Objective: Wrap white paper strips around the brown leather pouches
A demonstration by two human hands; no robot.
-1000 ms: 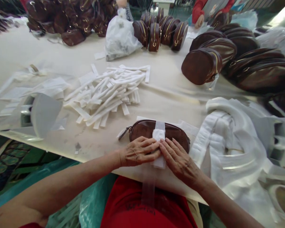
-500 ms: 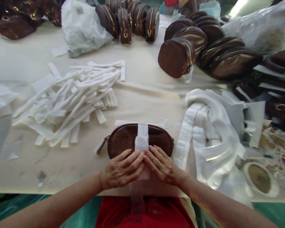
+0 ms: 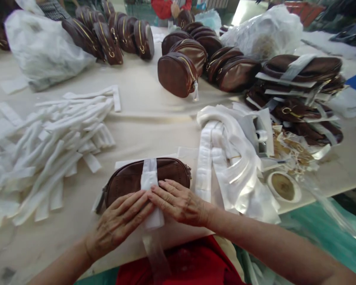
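Observation:
A dark brown oval bag lies near the front edge of the table, a white wrap running across its middle. My left hand lies over the lower left of the bag, fingers stretched out toward the wrap. From the right, my right hand rests on the bag with its fingers extended, its fingertips meeting those of the left on the wrap. Below the hands the white strip and a clear plastic band hang toward the red clothing.
White padded strips are heaped at left. Clear plastic sleeves and a tape roll lie at right. Brown bags stand farther back, wrapped ones are stacked at right. A person's hands show at the top.
The view has swung to the right, so the table's contents appear shifted left and the stacked wrapped bags show more fully. Both hands remain flat on the bag's wrap.

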